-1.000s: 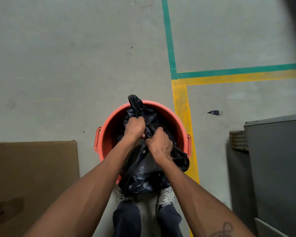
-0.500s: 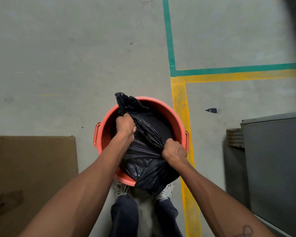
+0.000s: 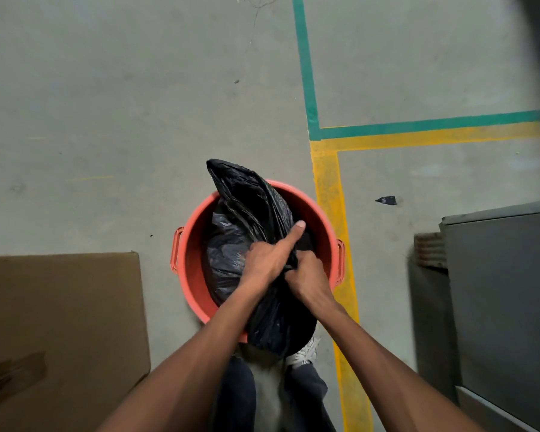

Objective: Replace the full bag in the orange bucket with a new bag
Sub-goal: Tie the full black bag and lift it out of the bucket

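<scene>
An orange bucket (image 3: 191, 272) with side handles stands on the concrete floor right in front of my feet. A full black plastic bag (image 3: 247, 213) fills it, and its loose top flap sticks up over the far rim. My left hand (image 3: 267, 260) grips the gathered plastic near the bucket's middle, with the thumb stretched out along the bag. Touching it on the right, my right hand (image 3: 309, 279) is clenched on the same bunched neck. The bag's near side hangs over the near rim.
A flat brown cardboard sheet (image 3: 60, 332) lies on the floor at the left. At the right stands a grey metal cabinet (image 3: 499, 294). Green and yellow tape lines (image 3: 328, 188) run just right of the bucket. A small black scrap (image 3: 386, 200) lies past the yellow line.
My hands, spread apart on the bag's edges half a second ago, have come together at the middle, bunching the plastic. The top flap now stands taller over the far rim.
</scene>
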